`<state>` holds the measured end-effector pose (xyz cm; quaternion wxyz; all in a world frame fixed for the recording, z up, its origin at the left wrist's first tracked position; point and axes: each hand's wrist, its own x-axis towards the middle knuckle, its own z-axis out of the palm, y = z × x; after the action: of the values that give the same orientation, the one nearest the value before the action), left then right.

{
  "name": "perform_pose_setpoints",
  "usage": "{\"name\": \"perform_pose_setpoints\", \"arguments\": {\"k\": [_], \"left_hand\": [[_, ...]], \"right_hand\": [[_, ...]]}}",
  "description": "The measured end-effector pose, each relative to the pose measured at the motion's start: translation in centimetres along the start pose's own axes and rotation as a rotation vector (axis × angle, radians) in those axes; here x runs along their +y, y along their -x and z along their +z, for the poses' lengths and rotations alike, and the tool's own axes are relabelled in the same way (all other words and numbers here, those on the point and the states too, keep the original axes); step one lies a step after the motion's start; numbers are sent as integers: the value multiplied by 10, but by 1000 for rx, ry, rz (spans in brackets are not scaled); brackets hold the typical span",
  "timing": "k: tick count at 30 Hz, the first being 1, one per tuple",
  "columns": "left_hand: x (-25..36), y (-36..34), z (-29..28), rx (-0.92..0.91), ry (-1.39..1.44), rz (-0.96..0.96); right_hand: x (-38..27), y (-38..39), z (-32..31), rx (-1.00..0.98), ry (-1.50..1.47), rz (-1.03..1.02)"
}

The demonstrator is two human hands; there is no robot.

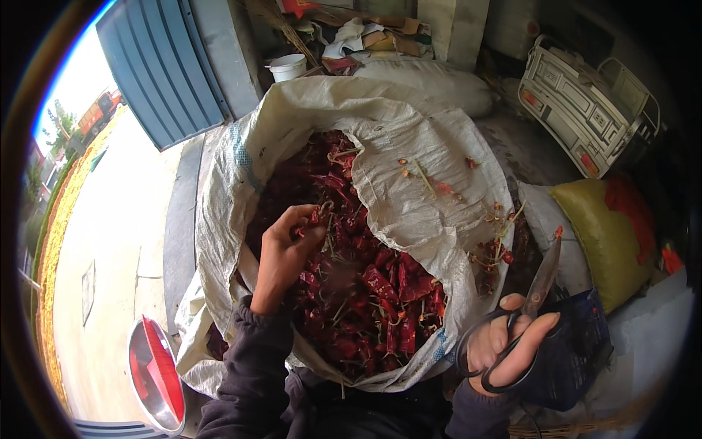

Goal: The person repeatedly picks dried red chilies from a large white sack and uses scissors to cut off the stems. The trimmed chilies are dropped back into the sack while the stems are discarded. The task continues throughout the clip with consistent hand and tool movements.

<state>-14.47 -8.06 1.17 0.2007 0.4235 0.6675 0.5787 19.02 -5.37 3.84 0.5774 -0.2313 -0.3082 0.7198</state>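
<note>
A large white woven sack [428,197] lies wide open in front of me, filled with dried red chili peppers [351,293]. Over its mouth my left hand [289,245] is closed, pinching a dried chili pepper [316,216] between thumb and fingers, its curled stem sticking out. My right hand [504,344] grips a pair of scissors [545,274] at the right of the sack, the fingers through the dark handles and the blades pointing up and away. A small red bit clings to the blade tip. Cut stems and chili scraps [501,238] lie on the sack's folded-out flap.
A metal basin [139,366] with a red piece inside stands at lower left. Stuffed yellow sacking [599,234] and a dark blue box-like item [578,351] are at right. Farther back are a white bucket [287,67], a filled sack [431,80] and a cargo vehicle's rear [578,110].
</note>
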Motion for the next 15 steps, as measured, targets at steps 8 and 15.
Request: {"name": "perform_pose_setpoints", "arguments": {"k": [8,15], "left_hand": [[30,34,19,-130,299,-117],[45,49,30,-7,-224,404]], "right_hand": [[9,8,14,-180,394,175],[3,15,43,-414,1365,-100]]}}
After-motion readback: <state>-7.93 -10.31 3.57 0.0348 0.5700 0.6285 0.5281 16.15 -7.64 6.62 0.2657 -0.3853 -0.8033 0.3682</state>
